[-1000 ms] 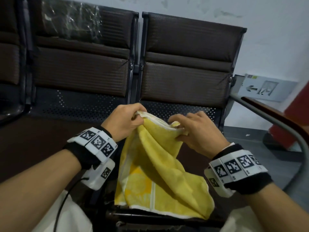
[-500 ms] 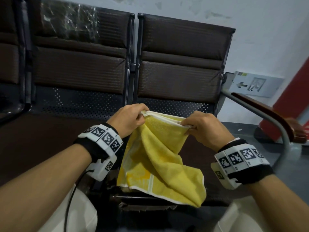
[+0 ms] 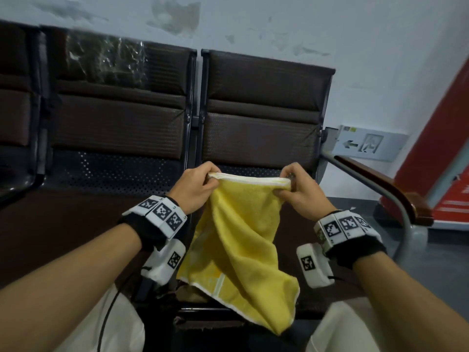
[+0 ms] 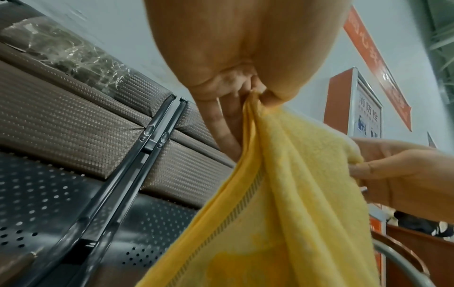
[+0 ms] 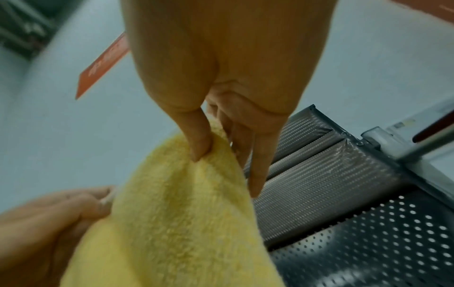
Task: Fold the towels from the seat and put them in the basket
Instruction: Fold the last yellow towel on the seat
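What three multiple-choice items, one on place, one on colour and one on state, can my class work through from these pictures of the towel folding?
1. Where does the towel hang?
A. between both hands, above the seat
B. flat on the floor
C. over the armrest

2. What colour is the towel?
A. blue
B. yellow with white edging
C. red

3. How is its top edge held?
A. loose
B. pinched by the left hand and right hand
C. by one hand only

Key: 1 A, it hangs from its top edge; 2 B, the hem shows white; 3 B, fingers curl over each end.
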### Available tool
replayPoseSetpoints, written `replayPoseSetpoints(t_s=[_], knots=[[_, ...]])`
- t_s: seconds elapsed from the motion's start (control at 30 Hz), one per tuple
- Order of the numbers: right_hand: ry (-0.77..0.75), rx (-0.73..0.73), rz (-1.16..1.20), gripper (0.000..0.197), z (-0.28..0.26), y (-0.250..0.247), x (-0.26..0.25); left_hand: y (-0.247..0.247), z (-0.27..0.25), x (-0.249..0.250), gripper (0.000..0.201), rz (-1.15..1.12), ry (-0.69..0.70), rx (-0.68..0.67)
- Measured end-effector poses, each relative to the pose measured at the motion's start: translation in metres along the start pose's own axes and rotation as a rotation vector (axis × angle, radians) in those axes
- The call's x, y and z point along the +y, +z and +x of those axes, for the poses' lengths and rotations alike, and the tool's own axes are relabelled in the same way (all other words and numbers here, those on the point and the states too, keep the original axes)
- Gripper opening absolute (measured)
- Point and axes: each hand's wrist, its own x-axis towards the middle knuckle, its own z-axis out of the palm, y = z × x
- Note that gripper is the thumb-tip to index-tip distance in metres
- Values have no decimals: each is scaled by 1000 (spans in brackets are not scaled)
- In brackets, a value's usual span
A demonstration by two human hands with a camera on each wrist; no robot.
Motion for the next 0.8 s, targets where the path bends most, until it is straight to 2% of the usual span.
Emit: replayPoseSetpoints(t_s=[0.1, 0.2, 0.27, 0.3, 0.33, 0.4, 0.43, 0.57, 0.6, 0.67, 0.8], knots=[[2, 25, 115, 34, 7, -21, -31, -25, 8, 27, 16, -46, -31, -40], [-32, 13, 416, 23, 11, -50, -64, -53, 16, 57, 22, -395, -120, -84], [-17, 85, 513, 11, 11, -65, -81, -68, 18, 72, 24, -584, -165, -100], [-9, 137, 429, 11, 12, -71, -86, -72, 19, 77, 22, -563, -168, -85], [-13, 173, 299, 14, 13, -74, -88, -74, 19, 79, 20, -445, -150, -60], [-49, 169, 16, 19, 14, -73, -90, -73, 19, 78, 16, -78, -50, 11], [-69, 155, -83, 20, 14, -73, -92, -70, 20, 76, 16, 33, -1, 45], [-71, 136, -116, 9, 14, -71, -88, -62, 22, 68, 18, 43, 55, 144], [-65, 141, -117, 11, 16, -71, -86, -61, 25, 66, 20, 46, 63, 152], [-43, 143, -108, 19, 21, -70, -81, -59, 31, 60, 24, 64, 75, 135], [-24, 100, -100, 16, 34, -66, -67, -52, 47, 43, 27, 66, 65, 50]])
